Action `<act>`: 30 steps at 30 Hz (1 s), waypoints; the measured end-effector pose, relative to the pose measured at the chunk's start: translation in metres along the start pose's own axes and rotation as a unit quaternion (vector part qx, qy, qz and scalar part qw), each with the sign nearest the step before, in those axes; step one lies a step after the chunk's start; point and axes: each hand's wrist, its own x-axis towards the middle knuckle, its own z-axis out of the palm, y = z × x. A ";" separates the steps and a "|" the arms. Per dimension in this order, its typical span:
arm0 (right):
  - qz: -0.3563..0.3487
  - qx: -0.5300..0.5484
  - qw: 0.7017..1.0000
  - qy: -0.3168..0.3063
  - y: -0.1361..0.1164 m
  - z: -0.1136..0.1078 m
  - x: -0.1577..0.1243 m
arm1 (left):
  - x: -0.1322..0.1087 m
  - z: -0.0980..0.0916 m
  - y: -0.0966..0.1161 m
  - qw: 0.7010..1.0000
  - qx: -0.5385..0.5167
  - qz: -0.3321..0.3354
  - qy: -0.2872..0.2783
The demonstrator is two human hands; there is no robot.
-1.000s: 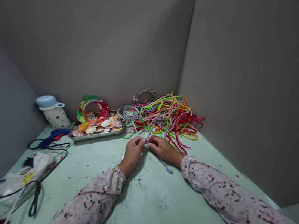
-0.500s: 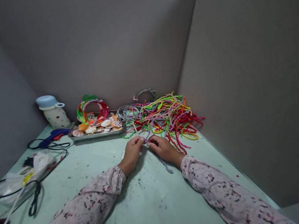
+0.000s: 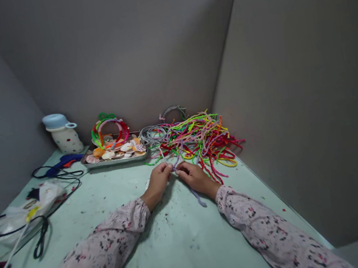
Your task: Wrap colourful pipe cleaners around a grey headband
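Note:
My left hand [image 3: 158,181] and my right hand [image 3: 195,177] meet on the pale green table [image 3: 170,253], fingertips pinched together on a lilac pipe cleaner [image 3: 197,197]. One end of it trails toward me between my wrists; the other ends rise past my fingertips toward the pile. Both hands are closed. Just behind them lies a tangled pile of coloured pipe cleaners [image 3: 202,139].
A metal tray of shells [image 3: 114,153] with wrapped hoops [image 3: 110,129] stands at the back, beside a white jug with a blue lid [image 3: 62,134]. A blue glue gun [image 3: 63,163], black cords [image 3: 39,237] and a plastic bag [image 3: 24,212] lie at left. Grey partition walls enclose the table.

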 end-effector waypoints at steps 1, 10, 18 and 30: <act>-0.001 -0.003 1.000 0.000 -0.001 -0.001 0.000 | 0.000 0.000 -0.001 1.000 0.001 0.003 0.001; -0.007 0.003 1.000 0.000 -0.002 -0.002 0.001 | 0.001 0.001 -0.005 1.000 0.025 0.012 0.009; -0.009 -0.001 1.000 0.000 -0.001 -0.001 0.001 | 0.003 -0.001 -0.007 0.999 0.032 0.005 0.006; -0.006 -0.009 1.000 -0.006 -0.001 -0.001 0.000 | 0.002 0.000 -0.002 1.000 0.019 0.014 0.003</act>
